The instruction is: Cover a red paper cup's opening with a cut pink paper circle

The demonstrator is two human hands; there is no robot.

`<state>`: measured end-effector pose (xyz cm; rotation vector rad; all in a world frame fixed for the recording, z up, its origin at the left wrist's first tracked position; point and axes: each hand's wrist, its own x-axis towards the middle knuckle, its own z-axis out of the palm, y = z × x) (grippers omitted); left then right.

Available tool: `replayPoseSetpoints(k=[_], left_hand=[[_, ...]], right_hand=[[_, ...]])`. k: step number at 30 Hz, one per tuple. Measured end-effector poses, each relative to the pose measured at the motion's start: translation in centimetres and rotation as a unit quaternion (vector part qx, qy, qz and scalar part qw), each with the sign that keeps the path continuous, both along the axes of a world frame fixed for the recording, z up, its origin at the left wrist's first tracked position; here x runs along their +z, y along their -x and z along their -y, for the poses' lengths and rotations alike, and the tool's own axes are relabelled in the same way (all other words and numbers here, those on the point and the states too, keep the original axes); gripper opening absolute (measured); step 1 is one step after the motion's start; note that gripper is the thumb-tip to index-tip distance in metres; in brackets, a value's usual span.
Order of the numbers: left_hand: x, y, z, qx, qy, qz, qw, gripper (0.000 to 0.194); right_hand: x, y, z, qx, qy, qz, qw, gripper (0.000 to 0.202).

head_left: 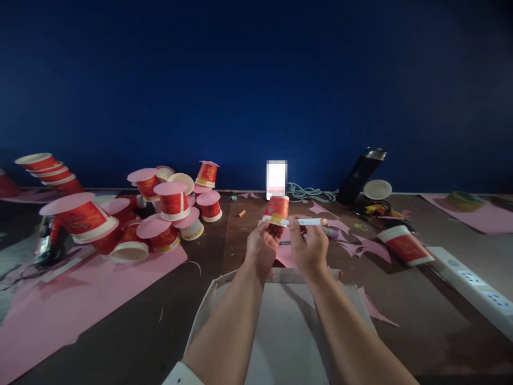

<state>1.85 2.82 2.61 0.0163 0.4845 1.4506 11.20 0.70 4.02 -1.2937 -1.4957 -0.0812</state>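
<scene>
My left hand (259, 250) is closed around a small red paper cup (277, 207) with a gold print, held tilted above the table. In my right hand (310, 247) is a white marker (309, 221) with an orange end, lying nearly level. Its left tip meets the cup's lower rim; whether it is touching I cannot tell. Beneath the hands lies a piece of pink paper (286, 258). Just beyond the cup stands a bright, blurred-out screen (276, 179). Close to my right hand, a purple-and-green stick (332, 233) lies partly hidden.
Several red cups with pink paper discs (171, 200) crowd the left, by a large pink sheet (100, 299). Pink offcuts (371, 247), a tilted black flask (360, 176), a cup on its side (405, 245) and a power strip (473, 283) lie right. A white box (288, 321) sits under my forearms.
</scene>
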Motion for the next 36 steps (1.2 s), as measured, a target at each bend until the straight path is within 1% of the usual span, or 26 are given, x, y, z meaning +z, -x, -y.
replayPoseSetpoints(k=[6,10,15,22,29,36], left_hand=[[0.25,0.03,0.12,-0.004,-0.004,0.001,1.000,0.009],[0.10,0.00,0.05,0.001,-0.001,0.002,1.000,0.009],[-0.25,-0.06,-0.13,-0.001,-0.002,-0.010,1.000,0.011],[-0.48,-0.26,-0.17,0.004,-0.024,-0.033,0.999,0.011],[-0.61,-0.47,-0.16,0.011,-0.039,-0.049,0.998,0.010],[-0.26,-0.54,0.18,0.015,-0.043,-0.069,0.997,0.008]], right_hand=[[-0.13,0.05,0.07,-0.007,0.002,-0.003,1.000,0.029],[-0.23,0.11,-0.02,-0.011,0.008,-0.003,1.000,0.030],[-0.11,0.12,-0.11,0.010,-0.016,0.000,1.000,0.027],[-0.14,0.02,-0.10,0.053,0.009,-0.013,0.998,0.026],[-0.20,-0.02,-0.22,0.068,0.002,-0.011,0.998,0.024],[-0.23,-0.04,-0.23,0.059,-0.003,-0.004,0.998,0.025]])
